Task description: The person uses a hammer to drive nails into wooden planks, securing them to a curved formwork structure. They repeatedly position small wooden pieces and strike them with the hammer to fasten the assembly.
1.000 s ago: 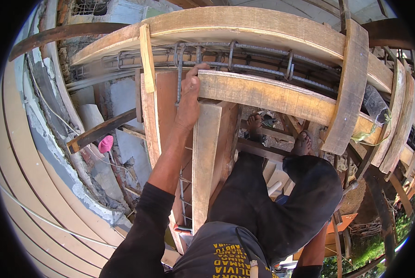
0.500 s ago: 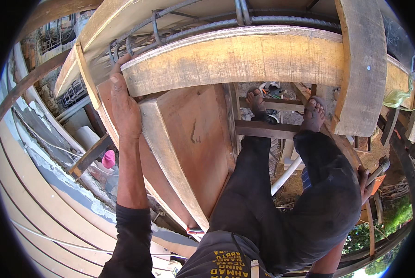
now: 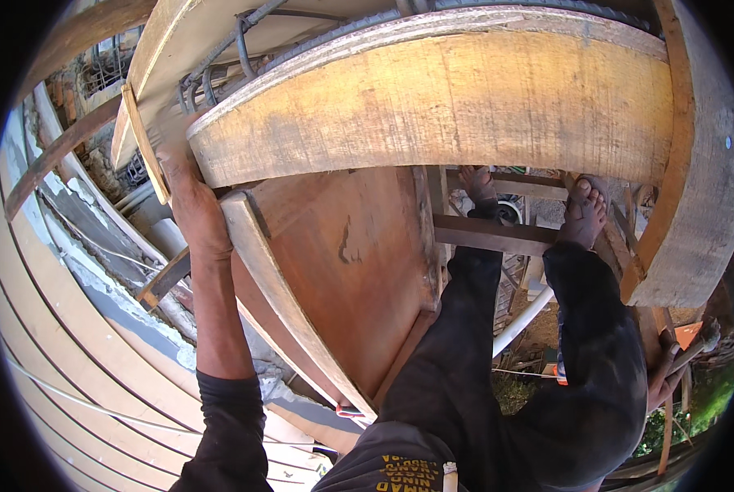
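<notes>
My left hand is wrapped round the left end of a thick yellowish wooden plank; its fingertips are blurred and partly hidden behind that end. Under the plank, a brown plywood panel with a pale timber edge slants down toward my lap. At the far right, beside my bent knee, my right hand is closed round the handle of a hammer. The hammer's head points up and away from me.
Steel reinforcing bars run behind the plank. A broad upright board crosses its right end. My bare feet are among timber crosspieces, with ground far below. Corrugated roofing spreads at left.
The plank and upright board look larger and closer in view. My left hand still grips the plank's end, and my right hand with the hammer appears lower and farther right.
</notes>
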Motion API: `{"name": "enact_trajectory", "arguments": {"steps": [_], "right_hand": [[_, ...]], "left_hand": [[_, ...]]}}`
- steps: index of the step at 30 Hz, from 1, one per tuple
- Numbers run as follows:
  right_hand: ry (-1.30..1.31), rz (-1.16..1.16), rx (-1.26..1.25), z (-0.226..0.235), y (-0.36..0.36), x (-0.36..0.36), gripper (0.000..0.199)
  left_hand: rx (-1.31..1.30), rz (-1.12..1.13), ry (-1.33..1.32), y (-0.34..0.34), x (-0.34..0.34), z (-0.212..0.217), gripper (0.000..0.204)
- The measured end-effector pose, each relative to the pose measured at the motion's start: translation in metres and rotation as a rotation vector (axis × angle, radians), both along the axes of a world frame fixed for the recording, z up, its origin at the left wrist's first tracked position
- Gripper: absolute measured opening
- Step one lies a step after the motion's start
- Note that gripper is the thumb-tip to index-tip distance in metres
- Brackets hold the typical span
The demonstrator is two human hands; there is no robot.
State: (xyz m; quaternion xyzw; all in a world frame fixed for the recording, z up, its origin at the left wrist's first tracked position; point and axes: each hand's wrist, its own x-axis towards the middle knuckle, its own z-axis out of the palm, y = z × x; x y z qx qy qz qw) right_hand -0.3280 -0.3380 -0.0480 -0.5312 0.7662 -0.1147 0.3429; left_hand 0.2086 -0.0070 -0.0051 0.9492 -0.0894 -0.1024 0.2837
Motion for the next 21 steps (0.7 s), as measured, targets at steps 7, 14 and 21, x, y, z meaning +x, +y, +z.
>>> {"name": "enact_trajectory", "arguments": {"steps": [7,14,21], "right_hand": [[0.029,-0.030,0.022,-0.004,-0.005,-0.001,0.055],[0.027,-0.063,0.019,-0.005,-0.001,-0.005,0.055],[0.023,-0.111,0.027,-0.011,0.006,0.005,0.055]], "left_hand": [[0.009,0.124,0.009,-0.004,0.001,0.002,0.073],[-0.218,0.130,0.129,-0.022,-0.012,0.003,0.069],[-0.275,0.045,0.052,-0.023,-0.010,-0.003,0.059]]}}
